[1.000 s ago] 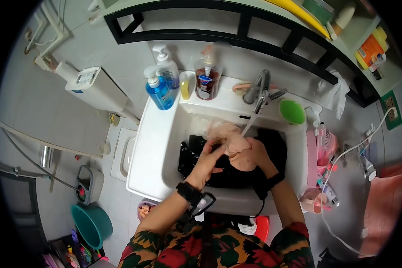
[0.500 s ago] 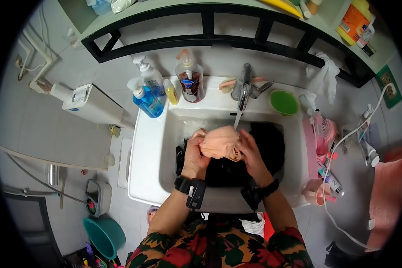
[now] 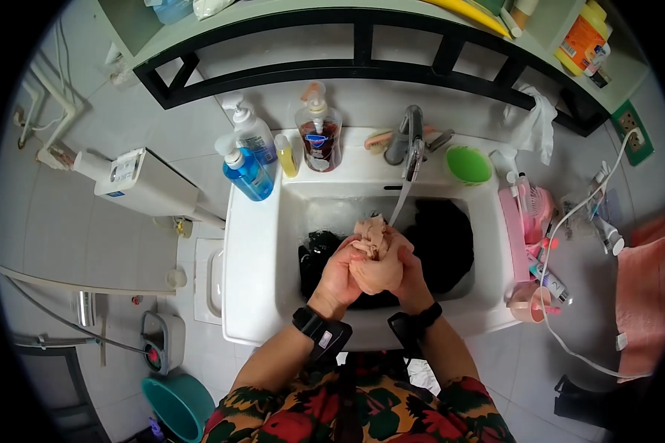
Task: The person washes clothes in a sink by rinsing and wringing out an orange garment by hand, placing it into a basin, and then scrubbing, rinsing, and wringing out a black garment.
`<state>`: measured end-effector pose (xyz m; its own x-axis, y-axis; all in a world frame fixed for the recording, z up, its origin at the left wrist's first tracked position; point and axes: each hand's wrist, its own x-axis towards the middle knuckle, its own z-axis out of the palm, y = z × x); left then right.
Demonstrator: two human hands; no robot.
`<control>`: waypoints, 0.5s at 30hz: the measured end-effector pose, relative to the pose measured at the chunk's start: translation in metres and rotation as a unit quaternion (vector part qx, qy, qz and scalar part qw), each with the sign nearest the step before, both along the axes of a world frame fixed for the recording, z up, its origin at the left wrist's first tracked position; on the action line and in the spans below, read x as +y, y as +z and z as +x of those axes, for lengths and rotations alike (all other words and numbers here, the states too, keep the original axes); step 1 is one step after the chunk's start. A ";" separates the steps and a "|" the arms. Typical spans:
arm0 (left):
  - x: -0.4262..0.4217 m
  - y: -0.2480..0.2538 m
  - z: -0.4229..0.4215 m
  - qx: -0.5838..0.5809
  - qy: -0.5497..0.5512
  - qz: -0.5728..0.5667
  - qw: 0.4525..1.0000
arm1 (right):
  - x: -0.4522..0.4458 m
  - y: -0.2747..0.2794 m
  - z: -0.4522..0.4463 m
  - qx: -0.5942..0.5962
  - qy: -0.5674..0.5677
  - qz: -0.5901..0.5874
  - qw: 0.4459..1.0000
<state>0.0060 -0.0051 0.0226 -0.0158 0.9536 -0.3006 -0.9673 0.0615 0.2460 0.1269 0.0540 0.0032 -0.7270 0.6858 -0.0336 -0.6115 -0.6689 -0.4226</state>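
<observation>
Peach cloth bunched in both hands over sink

Left hand (image 3: 337,280) and right hand (image 3: 410,272) are brought together, fingers clamped on a peach cloth (image 3: 372,232). Cloth is crumpled, its folded upper part sticking up between the hands; the rest is hard to separate from the fingers. It sits over the middle of a white sink (image 3: 250,258), in front of the faucet (image 3: 414,144). Water stream (image 3: 401,204) runs from the spout and ends close to the cloth and right hand; exact contact point cannot be told. Black fabric (image 3: 443,245) lies in the basin under and right of the hands, with a shiny wet-looking patch on the left side. Shallow water shows at the back of the basin.

Sink's back ledge, left to right: white pump bottle (image 3: 255,139) with blue pump bottle (image 3: 249,177) just in front, small yellow bottle (image 3: 286,156), reddish-brown soap bottle (image 3: 321,140), brush (image 3: 379,140) beside the faucet, green dish (image 3: 468,165). Pink cup (image 3: 523,306) stands near the right side of the sink. White cloth (image 3: 536,122) hangs at upper right. Teal tub (image 3: 179,407) is on the floor at lower left. Black bands are on both wrists.
</observation>
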 end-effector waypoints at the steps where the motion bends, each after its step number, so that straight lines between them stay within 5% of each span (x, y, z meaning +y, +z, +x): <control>1: -0.003 -0.006 -0.003 0.000 0.000 -0.001 1.000 | 0.001 -0.001 -0.001 -0.029 -0.013 0.009 0.999; 8: -0.023 -0.003 -0.024 0.125 0.004 -0.056 0.991 | 0.005 0.018 -0.018 -0.246 -0.189 0.121 0.943; 10: -0.030 0.028 -0.023 0.009 -0.065 -0.099 0.993 | 0.002 0.032 -0.022 -0.345 -0.241 0.299 0.856; 11: -0.031 0.029 -0.021 -0.013 -0.057 -0.047 0.997 | -0.001 0.036 -0.024 -0.345 -0.243 0.298 0.856; 13: -0.020 0.011 -0.019 -0.001 -0.017 -0.038 0.999 | -0.012 0.044 -0.026 -0.338 -0.226 0.492 0.770; 15: -0.010 -0.001 -0.023 0.028 0.046 -0.022 0.998 | -0.028 0.046 -0.028 -0.346 -0.179 0.497 0.775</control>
<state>-0.0170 -0.0146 0.0218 -0.1202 0.9334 -0.3381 -0.9543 -0.0148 0.2985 0.0987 0.0264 0.0489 -0.5274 0.7770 0.3436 -0.0791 0.3577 -0.9305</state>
